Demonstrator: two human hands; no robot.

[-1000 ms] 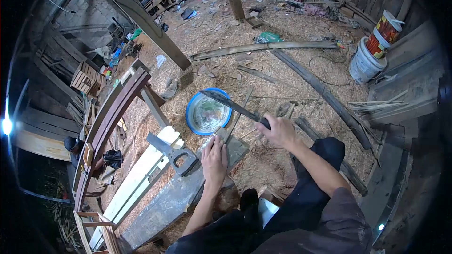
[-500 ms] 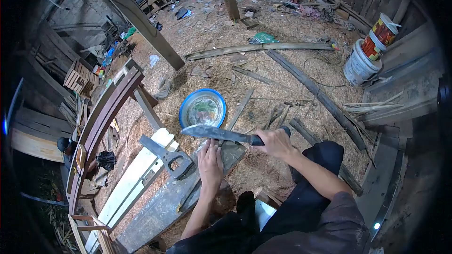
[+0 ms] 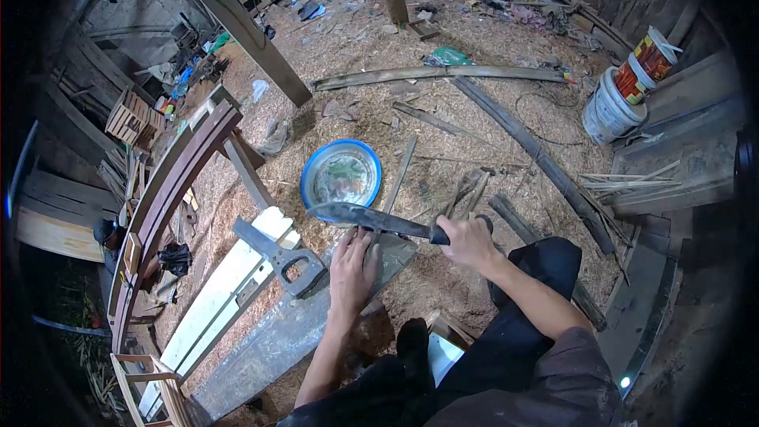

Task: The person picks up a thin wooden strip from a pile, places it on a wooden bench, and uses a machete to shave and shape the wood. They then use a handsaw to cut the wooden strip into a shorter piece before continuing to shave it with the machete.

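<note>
My right hand (image 3: pixel 468 243) is wrapped round the dark handle of a machete (image 3: pixel 368 217), whose broad blade points left. Just below the blade, my left hand (image 3: pixel 352 265) has its fingers closed on a thin wooden strip (image 3: pixel 402 170), which runs out beyond the blade. Its lower part is hidden by the hand. Whether the blade touches the strip I cannot tell. Under my left hand lies a wide grey board (image 3: pixel 269 356). A handsaw (image 3: pixel 288 262) rests to the left, across a white-painted plank (image 3: pixel 213 304).
A blue-rimmed basin (image 3: pixel 373 166) sits ahead on floor covered with shavings. Long dark beams (image 3: pixel 522 138) lie to the right, near stacked buckets (image 3: pixel 613 111). At left stands a curved wooden frame (image 3: pixel 178 186), with another person (image 3: pixel 111 237) behind it. A post (image 3: pixel 269 63) rises further back.
The machete has tilted slightly, its handle end lower. My left fingers are bent more and have shifted a little, with the strip. The view has moved slightly.
</note>
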